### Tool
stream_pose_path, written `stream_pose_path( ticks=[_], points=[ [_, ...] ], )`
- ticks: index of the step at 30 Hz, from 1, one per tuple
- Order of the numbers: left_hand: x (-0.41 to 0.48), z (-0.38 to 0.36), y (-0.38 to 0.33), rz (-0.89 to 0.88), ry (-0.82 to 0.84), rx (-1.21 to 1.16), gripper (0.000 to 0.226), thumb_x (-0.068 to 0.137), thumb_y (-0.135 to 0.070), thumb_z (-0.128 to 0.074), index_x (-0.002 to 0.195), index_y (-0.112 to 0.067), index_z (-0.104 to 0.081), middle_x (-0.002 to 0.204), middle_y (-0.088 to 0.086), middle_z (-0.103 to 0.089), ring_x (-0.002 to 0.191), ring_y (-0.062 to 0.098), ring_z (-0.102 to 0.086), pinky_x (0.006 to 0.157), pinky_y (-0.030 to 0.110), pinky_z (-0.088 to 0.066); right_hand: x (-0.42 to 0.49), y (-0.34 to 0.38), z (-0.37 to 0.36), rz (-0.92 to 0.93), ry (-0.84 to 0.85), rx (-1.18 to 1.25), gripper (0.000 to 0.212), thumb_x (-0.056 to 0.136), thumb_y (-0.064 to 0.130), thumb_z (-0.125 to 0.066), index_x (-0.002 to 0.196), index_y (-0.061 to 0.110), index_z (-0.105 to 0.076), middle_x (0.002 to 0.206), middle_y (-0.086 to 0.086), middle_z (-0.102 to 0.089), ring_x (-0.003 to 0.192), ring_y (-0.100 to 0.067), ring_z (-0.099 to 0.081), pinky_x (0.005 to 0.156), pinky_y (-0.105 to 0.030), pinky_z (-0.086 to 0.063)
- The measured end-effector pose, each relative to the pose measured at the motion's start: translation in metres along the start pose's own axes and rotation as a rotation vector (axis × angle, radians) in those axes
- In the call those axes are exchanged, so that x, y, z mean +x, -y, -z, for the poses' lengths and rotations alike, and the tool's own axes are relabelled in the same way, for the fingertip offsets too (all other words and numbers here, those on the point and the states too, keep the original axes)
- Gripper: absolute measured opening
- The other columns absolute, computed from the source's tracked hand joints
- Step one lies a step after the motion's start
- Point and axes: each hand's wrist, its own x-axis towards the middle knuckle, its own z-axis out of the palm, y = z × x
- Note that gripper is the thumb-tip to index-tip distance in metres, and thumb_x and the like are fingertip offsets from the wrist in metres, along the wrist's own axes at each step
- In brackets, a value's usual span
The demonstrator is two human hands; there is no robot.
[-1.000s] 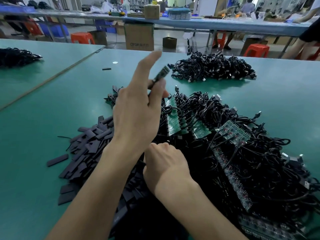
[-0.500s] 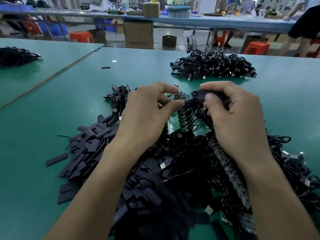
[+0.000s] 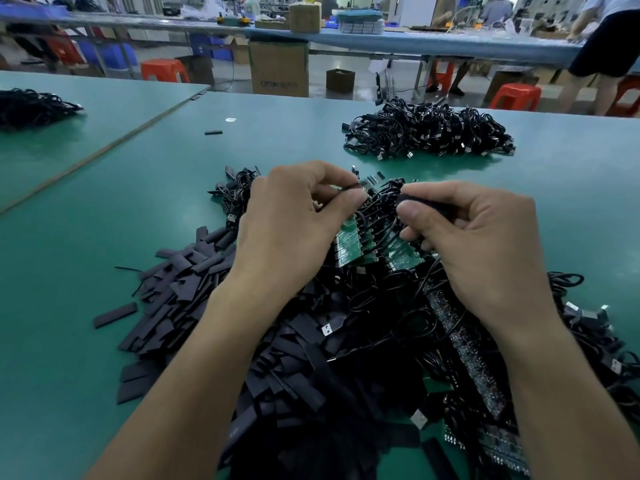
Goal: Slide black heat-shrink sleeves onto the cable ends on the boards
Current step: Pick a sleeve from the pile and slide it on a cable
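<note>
Black sleeve (image 3: 420, 203) in right hand (image 3: 485, 244), over boards (image 3: 349, 244)

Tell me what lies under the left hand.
Beneath the left hand, green boards and black cables stick out past the fingers, black sleeves past the wrist. Whatever lies below the palm is covered.

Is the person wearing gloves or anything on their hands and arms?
No gloves. The left hand and the right hand are bare, with short plain nails. No ring, watch or bracelet shows. The left forearm and right forearm are bare too; no sleeve comes into view.
</note>
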Motion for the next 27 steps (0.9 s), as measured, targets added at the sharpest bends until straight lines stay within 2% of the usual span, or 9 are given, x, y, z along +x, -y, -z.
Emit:
stream_pose_path(
  ticks=[2, 5, 8, 12, 16, 18, 21, 25, 27],
  points=[
    [0.002, 0.002, 0.002, -0.022, -0.087, -0.014, 0.009, 0.085, -0.042, -0.074, 0.087, -0.047, -0.067, 0.077, -0.018, -0.073, 0.065, 0.004, -0.069, 0.068, 0.041, -0.061, -0.003, 0.003, -0.005, -0.002, 0.108, -0.056, 0.018, 0.082, 0.022, -0.079, 0.098, 0.031, -0.076, 0.075, 0.016, -0.075, 0.067, 0.002, -0.070, 0.066, -0.009, -0.050],
    [0.008, 0.005, 0.006, -0.030, -0.216, -0.048, 0.012, 0.088, -0.034, -0.073, 0.087, -0.045, -0.066, 0.074, -0.018, -0.070, 0.058, -0.002, -0.062, 0.061, 0.027, -0.054, -0.011, 0.006, -0.024, 0.011, 0.352, -0.320, 0.022, 0.082, 0.026, -0.081, 0.103, 0.029, -0.078, 0.081, 0.018, -0.072, 0.074, 0.008, -0.064, 0.074, -0.008, -0.046],
    [0.008, 0.007, 0.005, -0.048, -0.300, -0.051, 0.009, 0.090, -0.030, -0.072, 0.093, -0.037, -0.068, 0.074, -0.017, -0.068, 0.057, -0.003, -0.058, 0.057, 0.013, -0.044, -0.022, 0.005, -0.048, 0.015, 0.552, -0.590, 0.025, 0.090, 0.033, -0.073, 0.114, 0.028, -0.070, 0.104, 0.007, -0.070, 0.097, -0.012, -0.065, 0.091, -0.031, -0.053],
    [0.008, 0.013, 0.003, -0.085, -0.426, -0.016, 0.010, 0.093, -0.030, -0.069, 0.095, -0.039, -0.065, 0.080, -0.019, -0.067, 0.062, 0.005, -0.061, 0.062, 0.029, -0.054, -0.029, 0.000, -0.074, 0.125, 0.624, -0.789, 0.029, 0.095, 0.036, -0.063, 0.122, 0.027, -0.062, 0.118, 0.002, -0.055, 0.114, -0.023, -0.047, 0.095, -0.035, -0.037],
    [0.007, 0.017, -0.001, -0.103, -0.527, 0.075, 0.010, 0.093, -0.032, -0.067, 0.103, -0.033, -0.069, 0.085, -0.022, -0.065, 0.071, 0.013, -0.062, 0.063, 0.042, -0.053, -0.026, 0.005, -0.097, 0.059, 0.719, -0.868, 0.013, 0.095, 0.029, -0.062, 0.096, 0.017, -0.057, 0.116, -0.005, -0.056, 0.115, -0.029, -0.047, 0.089, -0.038, -0.033],
    [0.005, 0.019, -0.004, -0.126, -0.540, 0.104, 0.012, 0.093, -0.032, -0.068, 0.104, -0.031, -0.071, 0.087, -0.021, -0.067, 0.074, 0.011, -0.063, 0.064, 0.042, -0.053, -0.029, 0.006, -0.103, 0.005, 0.776, -0.942, 0.027, 0.094, 0.030, -0.063, 0.084, 0.020, -0.040, 0.111, -0.009, -0.055, 0.113, -0.033, -0.047, 0.086, -0.040, -0.031],
    [0.004, 0.020, -0.005, -0.155, -0.539, 0.129, 0.013, 0.093, -0.032, -0.067, 0.105, -0.029, -0.072, 0.089, -0.020, -0.068, 0.071, 0.015, -0.063, 0.062, 0.043, -0.052, -0.032, 0.007, -0.102, -0.032, 0.800, -0.956, 0.042, 0.091, 0.021, -0.065, 0.070, 0.016, -0.028, 0.079, -0.003, -0.040, 0.091, -0.032, -0.041, 0.081, -0.038, -0.026],
    [0.002, 0.019, -0.007, -0.153, -0.530, 0.169, 0.012, 0.094, -0.033, -0.067, 0.104, -0.029, -0.072, 0.090, -0.019, -0.069, 0.072, 0.017, -0.061, 0.063, 0.044, -0.053, -0.031, 0.012, -0.099, -0.057, 0.833, -0.893, 0.042, 0.088, 0.008, -0.062, 0.067, 0.018, -0.027, 0.070, -0.002, -0.032, 0.066, -0.026, -0.030, 0.078, -0.036, -0.026],
    [0.002, 0.018, -0.007, -0.153, -0.526, 0.178, 0.013, 0.094, -0.034, -0.067, 0.104, -0.029, -0.072, 0.090, -0.021, -0.066, 0.072, 0.015, -0.060, 0.064, 0.043, -0.053, -0.032, 0.012, -0.099, -0.046, 0.803, -0.867, 0.030, 0.088, 0.006, -0.061, 0.072, 0.016, -0.038, 0.072, -0.002, -0.034, 0.068, -0.028, -0.033, 0.077, -0.036, -0.028]
  ],
)
